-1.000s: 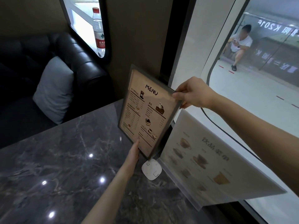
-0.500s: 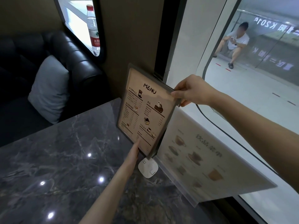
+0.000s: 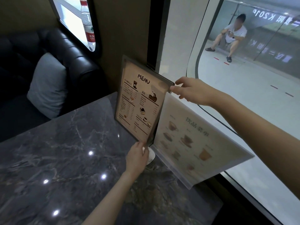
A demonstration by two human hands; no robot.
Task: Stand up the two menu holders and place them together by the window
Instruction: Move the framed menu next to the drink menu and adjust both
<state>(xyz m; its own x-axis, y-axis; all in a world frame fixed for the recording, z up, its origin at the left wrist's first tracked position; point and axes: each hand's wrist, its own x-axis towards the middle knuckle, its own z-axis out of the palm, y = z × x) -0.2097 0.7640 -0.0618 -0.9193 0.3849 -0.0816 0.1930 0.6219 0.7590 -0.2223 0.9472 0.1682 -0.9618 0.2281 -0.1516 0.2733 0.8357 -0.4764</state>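
Observation:
A dark-framed menu holder printed "MENU" stands nearly upright at the far edge of the marble table, against the wall by the window. Right beside it a clear acrylic menu holder with drink pictures stands along the window glass, its left edge touching the dark frame. My left hand grips the dark frame's lower right corner. At the frame's top right corner, my right hand pinches it loosely between thumb and forefinger, the other fingers spread.
A small white puck lies on the table, half hidden behind my left hand. A black sofa with a grey cushion is at the left. A water bottle stands on a ledge. A person sits outside the glass.
My left hand has slid up from a fingertip touch to a grip on the frame's lower corner, covering the puck. My right hand's fingers have loosened and spread. The dark frame stands slightly straighter.

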